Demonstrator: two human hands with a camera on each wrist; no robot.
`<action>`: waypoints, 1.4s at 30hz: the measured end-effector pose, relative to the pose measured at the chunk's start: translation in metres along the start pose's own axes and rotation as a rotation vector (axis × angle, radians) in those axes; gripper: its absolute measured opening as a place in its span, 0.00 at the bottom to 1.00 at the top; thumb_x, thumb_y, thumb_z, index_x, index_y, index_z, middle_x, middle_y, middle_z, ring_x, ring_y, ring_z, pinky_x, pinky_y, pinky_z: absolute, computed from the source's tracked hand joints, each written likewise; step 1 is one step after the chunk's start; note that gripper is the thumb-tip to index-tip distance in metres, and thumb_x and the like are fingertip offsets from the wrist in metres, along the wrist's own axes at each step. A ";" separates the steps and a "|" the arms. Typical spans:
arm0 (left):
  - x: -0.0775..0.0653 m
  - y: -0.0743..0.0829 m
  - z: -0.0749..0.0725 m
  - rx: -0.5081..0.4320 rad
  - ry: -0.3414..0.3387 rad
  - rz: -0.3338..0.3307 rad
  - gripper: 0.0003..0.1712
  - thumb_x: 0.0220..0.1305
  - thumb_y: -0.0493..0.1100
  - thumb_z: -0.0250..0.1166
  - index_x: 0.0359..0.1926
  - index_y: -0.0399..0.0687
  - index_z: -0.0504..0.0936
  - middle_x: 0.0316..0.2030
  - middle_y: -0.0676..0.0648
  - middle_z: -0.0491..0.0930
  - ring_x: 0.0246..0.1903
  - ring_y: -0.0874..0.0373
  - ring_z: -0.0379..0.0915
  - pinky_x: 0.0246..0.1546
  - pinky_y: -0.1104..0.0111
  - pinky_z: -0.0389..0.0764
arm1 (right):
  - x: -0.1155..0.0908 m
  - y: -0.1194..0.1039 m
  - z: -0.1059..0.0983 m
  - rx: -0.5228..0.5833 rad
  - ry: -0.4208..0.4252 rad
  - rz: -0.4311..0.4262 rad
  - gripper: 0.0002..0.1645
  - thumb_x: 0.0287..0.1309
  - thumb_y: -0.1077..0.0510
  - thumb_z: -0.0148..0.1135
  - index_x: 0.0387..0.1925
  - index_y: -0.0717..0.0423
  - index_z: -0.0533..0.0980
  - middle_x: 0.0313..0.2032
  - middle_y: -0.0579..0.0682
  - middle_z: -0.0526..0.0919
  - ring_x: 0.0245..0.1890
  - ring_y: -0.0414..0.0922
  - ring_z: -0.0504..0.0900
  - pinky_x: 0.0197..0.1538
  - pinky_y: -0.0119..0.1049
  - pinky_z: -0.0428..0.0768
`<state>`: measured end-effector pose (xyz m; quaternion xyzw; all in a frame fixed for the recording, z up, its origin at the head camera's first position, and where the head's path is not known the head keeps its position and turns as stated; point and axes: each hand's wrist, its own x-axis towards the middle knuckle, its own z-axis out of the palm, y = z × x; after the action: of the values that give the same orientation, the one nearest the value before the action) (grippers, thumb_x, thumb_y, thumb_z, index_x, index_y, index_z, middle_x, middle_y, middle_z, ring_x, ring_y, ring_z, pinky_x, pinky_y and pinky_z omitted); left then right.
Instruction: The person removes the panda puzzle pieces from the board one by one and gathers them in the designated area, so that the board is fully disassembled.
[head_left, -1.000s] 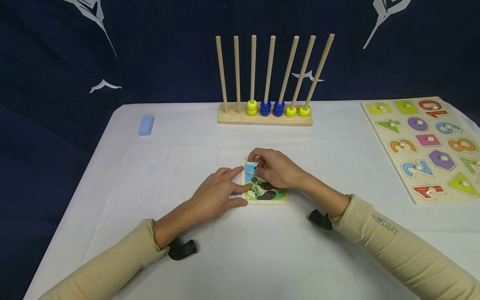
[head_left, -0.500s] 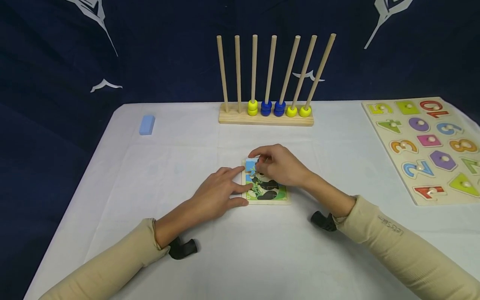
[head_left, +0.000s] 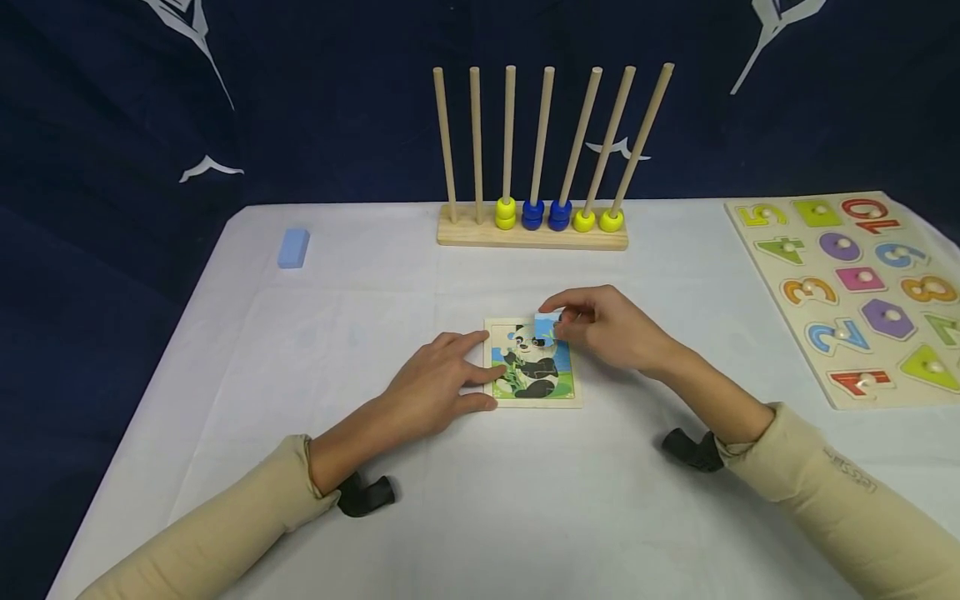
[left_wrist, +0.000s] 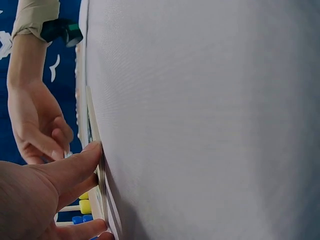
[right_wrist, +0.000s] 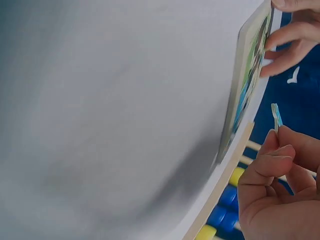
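Observation:
A small panda jigsaw puzzle (head_left: 538,388) in a pale wooden frame lies flat on the table. My left hand (head_left: 433,385) rests on its left edge, fingers spread and fairly straight. Over the puzzle's upper right, my right hand (head_left: 609,330) pinches a blue puzzle piece (head_left: 546,328) between thumb and fingertips. The right wrist view shows this thin piece (right_wrist: 276,116) edge-on, raised off the board. Pale bare wood shows at the upper left inside the frame. The piece hides part of the panda's head.
Behind the puzzle stands a wooden peg rack (head_left: 529,238) with yellow and blue beads on several pegs. A number-and-shape board (head_left: 825,321) lies at the right. Toward the back left is a light blue block (head_left: 293,248). White cloth covers the table (head_left: 517,508).
My right hand has moved right from the puzzle's upper left, carrying the blue piece, which now overlaps the upper right. My left hand has stayed in place.

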<state>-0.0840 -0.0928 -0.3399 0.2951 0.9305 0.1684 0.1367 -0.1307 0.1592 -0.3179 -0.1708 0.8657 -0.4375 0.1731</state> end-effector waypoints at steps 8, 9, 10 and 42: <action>0.000 0.001 0.002 -0.007 0.012 0.002 0.26 0.62 0.54 0.70 0.60 0.56 0.81 0.71 0.41 0.62 0.66 0.45 0.60 0.61 0.51 0.67 | -0.018 0.016 -0.019 -0.013 0.034 0.101 0.18 0.64 0.67 0.59 0.55 0.62 0.78 0.35 0.54 0.75 0.34 0.48 0.69 0.30 0.32 0.69; 0.000 0.002 0.002 -0.008 0.012 0.001 0.26 0.62 0.54 0.70 0.60 0.56 0.81 0.71 0.41 0.62 0.66 0.45 0.60 0.61 0.51 0.67 | -0.020 0.018 -0.021 -0.017 0.037 0.112 0.18 0.64 0.67 0.59 0.55 0.62 0.78 0.36 0.54 0.75 0.34 0.48 0.69 0.30 0.31 0.69; 0.000 0.002 0.002 -0.008 0.011 0.001 0.26 0.62 0.54 0.70 0.60 0.56 0.81 0.71 0.41 0.62 0.66 0.45 0.60 0.61 0.51 0.67 | -0.022 0.020 -0.022 -0.019 0.040 0.120 0.18 0.64 0.67 0.59 0.55 0.62 0.78 0.36 0.54 0.75 0.34 0.47 0.69 0.30 0.31 0.69; -0.001 0.002 0.000 -0.013 0.010 -0.003 0.26 0.61 0.54 0.70 0.60 0.56 0.81 0.71 0.40 0.62 0.66 0.44 0.60 0.62 0.51 0.67 | -0.019 0.033 -0.022 -0.266 0.024 0.082 0.19 0.59 0.69 0.65 0.52 0.69 0.77 0.31 0.53 0.73 0.33 0.48 0.69 0.38 0.42 0.67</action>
<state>-0.0828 -0.0920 -0.3389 0.2918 0.9306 0.1756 0.1344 -0.1287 0.2013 -0.3301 -0.1513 0.9243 -0.3136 0.1563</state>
